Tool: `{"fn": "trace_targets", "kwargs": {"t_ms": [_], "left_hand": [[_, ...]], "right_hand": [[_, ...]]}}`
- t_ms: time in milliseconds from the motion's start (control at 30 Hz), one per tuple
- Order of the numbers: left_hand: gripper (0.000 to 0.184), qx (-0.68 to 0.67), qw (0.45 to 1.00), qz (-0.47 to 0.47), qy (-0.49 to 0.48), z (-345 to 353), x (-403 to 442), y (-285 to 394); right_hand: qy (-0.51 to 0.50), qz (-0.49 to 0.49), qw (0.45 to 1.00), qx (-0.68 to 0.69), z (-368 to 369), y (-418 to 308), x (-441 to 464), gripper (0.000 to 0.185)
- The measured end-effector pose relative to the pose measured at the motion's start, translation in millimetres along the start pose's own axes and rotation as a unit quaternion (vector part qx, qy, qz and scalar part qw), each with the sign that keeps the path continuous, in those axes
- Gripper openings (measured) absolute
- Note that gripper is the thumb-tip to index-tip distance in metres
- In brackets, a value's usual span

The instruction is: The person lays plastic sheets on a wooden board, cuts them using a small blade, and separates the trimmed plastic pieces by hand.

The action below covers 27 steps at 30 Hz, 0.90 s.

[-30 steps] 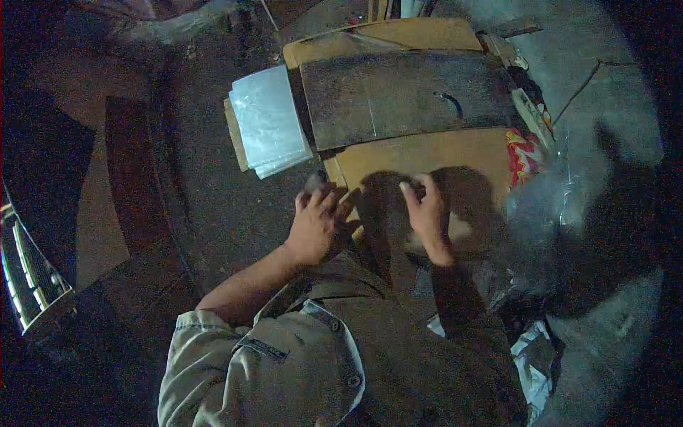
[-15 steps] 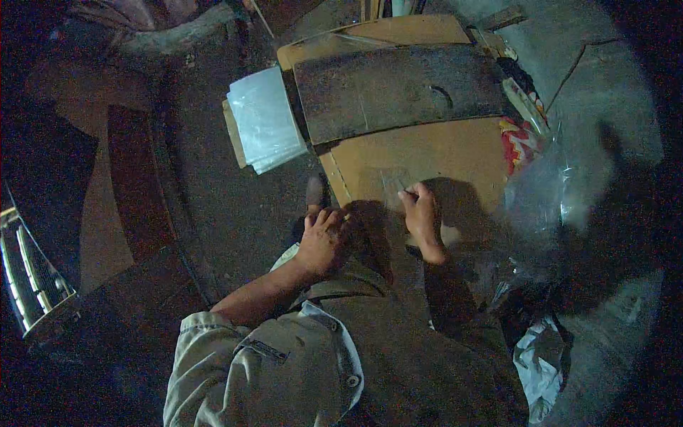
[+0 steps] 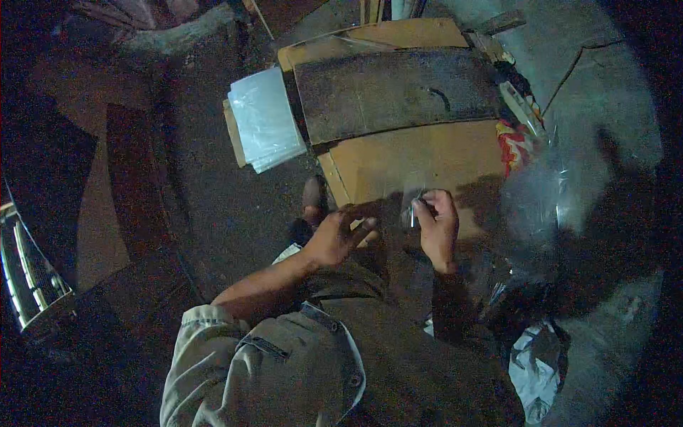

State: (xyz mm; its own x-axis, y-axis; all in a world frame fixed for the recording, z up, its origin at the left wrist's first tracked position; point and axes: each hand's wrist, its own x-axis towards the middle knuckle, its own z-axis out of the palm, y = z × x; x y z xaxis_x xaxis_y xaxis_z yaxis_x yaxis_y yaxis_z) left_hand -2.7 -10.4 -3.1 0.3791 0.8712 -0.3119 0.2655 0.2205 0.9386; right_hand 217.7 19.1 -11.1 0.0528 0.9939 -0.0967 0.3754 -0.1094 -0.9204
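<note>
My right hand (image 3: 439, 226) pinches a piece of clear plastic (image 3: 413, 212) between thumb and fingertips, over the near part of a tan cardboard sheet (image 3: 427, 153). The plastic is see-through with a bright glint, and its full outline is hard to make out. To the left, my left hand (image 3: 337, 238) is held near my lap with thumb and fingers apart. Nothing shows in it, and a gap separates it from the plastic. A dark flat board (image 3: 384, 92) lies across the cardboard beyond both hands.
A stack of clear plastic sheets or bags (image 3: 267, 121) sits left of the board. Large clear plastic (image 3: 533, 199) and a red-and-yellow wrapper (image 3: 514, 148) are at the right. A crumpled white bag (image 3: 535, 370) lies lower right. My foot (image 3: 313, 196) shows beyond the left hand.
My right hand has moved slightly right and turned, still pinching the clear plastic. My left hand has shifted a little right, its thumb and fingers now spread apart.
</note>
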Motion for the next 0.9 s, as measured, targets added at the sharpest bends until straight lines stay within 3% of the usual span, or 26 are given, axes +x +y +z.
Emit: {"fn": "trace_targets", "kwargs": {"t_ms": [33, 100, 133, 233, 300, 400, 633, 667, 800, 900], "left_hand": [[0.044, -0.001, 1.000, 0.001, 0.001, 2.1, 3.5, 2.6], [0.051, -0.156, 0.985, -0.076, 0.000, 7.2, 9.9, 6.6], [0.051, -0.157, 0.985, -0.076, 0.000, 10.3, 12.7, 7.7], [0.055, -0.238, 0.966, -0.100, 0.015, 16.5, 20.2, 8.9], [0.052, -0.405, 0.901, -0.157, 0.000, 16.9, 25.0, 8.9], [0.045, -0.458, 0.875, -0.154, -0.019, 14.2, 27.1, 15.1], [0.017, -0.409, 0.911, -0.030, 0.051, 13.1, 34.4, 12.2], [0.012, -0.386, 0.919, -0.052, 0.067, 13.4, 33.0, 14.6], [0.011, -0.334, 0.939, -0.014, 0.082, 14.8, 35.5, 10.4], [0.011, -0.287, 0.952, -0.029, 0.107, 11.9, 39.1, 13.1]], "right_hand": [[0.000, -0.001, 1.000, -0.001, -0.3, -3.4, -2.0, 0.020], [-0.022, 0.056, 0.987, 0.146, -0.7, -8.5, -5.8, 0.022], [-0.043, 0.077, 0.974, 0.211, -2.1, -14.1, -7.4, 0.026], [-0.056, 0.073, 0.974, 0.208, -2.4, -34.7, -12.2, 0.029], [-0.063, 0.093, 0.971, 0.212, -2.6, -42.2, -14.6, 0.032], [-0.088, 0.076, 0.970, 0.212, -1.1, -36.0, -17.0, 0.033], [-0.114, 0.113, 0.971, 0.176, 4.3, -27.7, -21.4, 0.034], [-0.100, 0.100, 0.971, 0.193, 8.0, -27.0, -21.3, 0.028], [-0.106, 0.100, 0.983, 0.111, 9.7, -31.2, -19.4, 0.016], [-0.130, 0.133, 0.973, 0.133, 12.2, -19.2, -17.2, 0.016]]}}
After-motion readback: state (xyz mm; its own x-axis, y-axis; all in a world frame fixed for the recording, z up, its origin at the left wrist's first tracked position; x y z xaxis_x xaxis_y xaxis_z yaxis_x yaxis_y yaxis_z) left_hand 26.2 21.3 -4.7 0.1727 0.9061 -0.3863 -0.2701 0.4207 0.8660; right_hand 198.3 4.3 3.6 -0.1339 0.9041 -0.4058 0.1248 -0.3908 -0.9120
